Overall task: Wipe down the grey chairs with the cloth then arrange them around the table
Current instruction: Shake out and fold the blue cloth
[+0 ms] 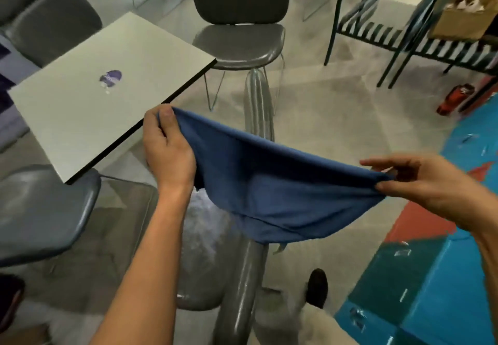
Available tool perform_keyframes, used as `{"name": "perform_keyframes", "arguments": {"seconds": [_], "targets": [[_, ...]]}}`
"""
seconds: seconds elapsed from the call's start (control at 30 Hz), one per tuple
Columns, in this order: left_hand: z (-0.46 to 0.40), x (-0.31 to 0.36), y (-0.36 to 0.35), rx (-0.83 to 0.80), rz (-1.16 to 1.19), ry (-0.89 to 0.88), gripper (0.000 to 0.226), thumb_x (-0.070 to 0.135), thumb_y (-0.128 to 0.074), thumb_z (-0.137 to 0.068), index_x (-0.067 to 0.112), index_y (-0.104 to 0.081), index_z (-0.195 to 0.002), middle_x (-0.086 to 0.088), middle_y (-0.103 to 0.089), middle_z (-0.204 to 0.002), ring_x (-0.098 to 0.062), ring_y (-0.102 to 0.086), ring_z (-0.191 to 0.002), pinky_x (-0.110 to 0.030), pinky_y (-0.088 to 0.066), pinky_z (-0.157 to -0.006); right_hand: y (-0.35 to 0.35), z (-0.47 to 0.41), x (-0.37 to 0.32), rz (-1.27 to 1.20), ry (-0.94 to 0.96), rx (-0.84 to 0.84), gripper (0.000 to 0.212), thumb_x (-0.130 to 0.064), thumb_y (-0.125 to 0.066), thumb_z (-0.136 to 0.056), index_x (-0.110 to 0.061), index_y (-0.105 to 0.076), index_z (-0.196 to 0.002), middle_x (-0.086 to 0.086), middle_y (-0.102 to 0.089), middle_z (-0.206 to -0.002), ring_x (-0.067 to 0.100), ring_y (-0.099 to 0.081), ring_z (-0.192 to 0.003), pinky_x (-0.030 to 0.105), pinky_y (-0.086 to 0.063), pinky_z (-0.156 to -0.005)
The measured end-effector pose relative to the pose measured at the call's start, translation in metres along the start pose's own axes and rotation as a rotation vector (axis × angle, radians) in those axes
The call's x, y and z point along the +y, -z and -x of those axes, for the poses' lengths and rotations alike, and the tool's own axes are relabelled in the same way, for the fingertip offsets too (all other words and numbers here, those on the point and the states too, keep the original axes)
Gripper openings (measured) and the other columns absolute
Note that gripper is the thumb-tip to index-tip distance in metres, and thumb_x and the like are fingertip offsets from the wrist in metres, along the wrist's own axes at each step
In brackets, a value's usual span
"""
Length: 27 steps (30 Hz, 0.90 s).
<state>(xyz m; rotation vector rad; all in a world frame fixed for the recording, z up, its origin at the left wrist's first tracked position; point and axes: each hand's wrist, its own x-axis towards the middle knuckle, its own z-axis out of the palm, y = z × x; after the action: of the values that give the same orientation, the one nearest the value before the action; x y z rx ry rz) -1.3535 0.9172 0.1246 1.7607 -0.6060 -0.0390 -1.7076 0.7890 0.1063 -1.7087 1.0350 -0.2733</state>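
Stretching the blue cloth (272, 191) out in the air: left hand (167, 147) grips one end in curled fingers just off the table (80, 107) near edge, right hand (420, 182) pinches the other end. Looks like early prep, no wiping or arranging shown as done. Grey chair (239, 21) beyond the table's far corner has open floor around it; another chair (40, 209) sits tucked at the near corner.
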Motion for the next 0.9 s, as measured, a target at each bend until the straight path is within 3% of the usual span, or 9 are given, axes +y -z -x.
{"name": "perform_keyframes", "arguments": {"seconds": [0.1, 0.23, 0.33, 0.5, 0.67, 0.9], "targets": [[0.005, 0.012, -0.021, 0.021, -0.046, -0.012, 0.022, 0.026, -0.040, -0.109, 0.016, -0.058, -0.102, 0.016, -0.057, -0.086, 0.011, -0.052, -0.076, -0.016, -0.043, -0.075, 0.009, -0.015, 0.017, -0.032, -0.044, -0.103, 0.045, 0.011, -0.067, -0.088, -0.033, -0.077, -0.090, -0.010, -0.079, -0.087, 0.000, -0.071, -0.082, 0.014, -0.054, -0.079], [0.005, 0.027, -0.049, 0.040, -0.093, -0.041, 0.022, 0.026, -0.040, -0.108, 0.016, -0.060, -0.101, 0.016, -0.058, -0.086, 0.011, -0.052, -0.077, -0.014, -0.042, -0.075, 0.033, -0.032, 0.033, -0.074, -0.055, -0.058, 0.034, 0.004, -0.068, -0.090, -0.028, -0.079, -0.085, -0.004, -0.079, -0.085, 0.001, -0.071, -0.079, 0.018, -0.055, -0.077], [0.002, 0.036, -0.073, 0.031, -0.108, -0.042, 0.025, 0.026, -0.042, -0.108, 0.013, -0.063, -0.104, 0.017, -0.060, -0.087, 0.010, -0.054, -0.079, -0.014, -0.042, -0.076, 0.056, -0.045, 0.043, -0.120, -0.068, -0.030, 0.029, 0.002, -0.069, -0.091, -0.024, -0.079, -0.082, -0.002, -0.078, -0.080, 0.000, -0.068, -0.072, 0.012, -0.053, -0.070], [-0.007, 0.043, -0.114, 0.013, -0.128, -0.040, 0.026, 0.033, -0.042, -0.108, 0.017, -0.063, -0.104, 0.017, -0.060, -0.087, 0.005, -0.055, -0.081, -0.025, -0.046, -0.080, 0.088, -0.070, 0.055, -0.171, -0.112, -0.007, 0.022, -0.009, -0.073, -0.090, -0.028, -0.082, -0.087, 0.000, -0.077, -0.080, 0.002, -0.063, -0.071, 0.030, -0.049, -0.080], [-0.029, 0.052, -0.175, -0.034, -0.116, -0.049, 0.024, 0.035, -0.043, -0.108, 0.020, -0.060, -0.101, 0.016, -0.057, -0.082, 0.003, -0.052, -0.075, -0.027, -0.045, -0.076, 0.125, -0.103, 0.058, -0.265, -0.116, 0.125, 0.011, -0.013, -0.074, -0.088, -0.019, -0.079, -0.095, 0.003, -0.077, -0.084, 0.003, -0.063, -0.070, 0.026, -0.050, -0.078], [-0.082, 0.068, -0.292, -0.115, -0.071, -0.074, 0.023, 0.030, -0.045, -0.108, 0.017, -0.060, -0.098, 0.016, -0.056, -0.081, 0.009, -0.051, -0.072, -0.009, -0.037, -0.069, 0.181, -0.181, 0.058, -0.382, -0.068, 0.309, 0.013, -0.021, -0.073, -0.082, -0.012, -0.077, -0.092, 0.003, -0.078, -0.083, 0.010, -0.071, -0.078, 0.021, -0.058, -0.073]]}}
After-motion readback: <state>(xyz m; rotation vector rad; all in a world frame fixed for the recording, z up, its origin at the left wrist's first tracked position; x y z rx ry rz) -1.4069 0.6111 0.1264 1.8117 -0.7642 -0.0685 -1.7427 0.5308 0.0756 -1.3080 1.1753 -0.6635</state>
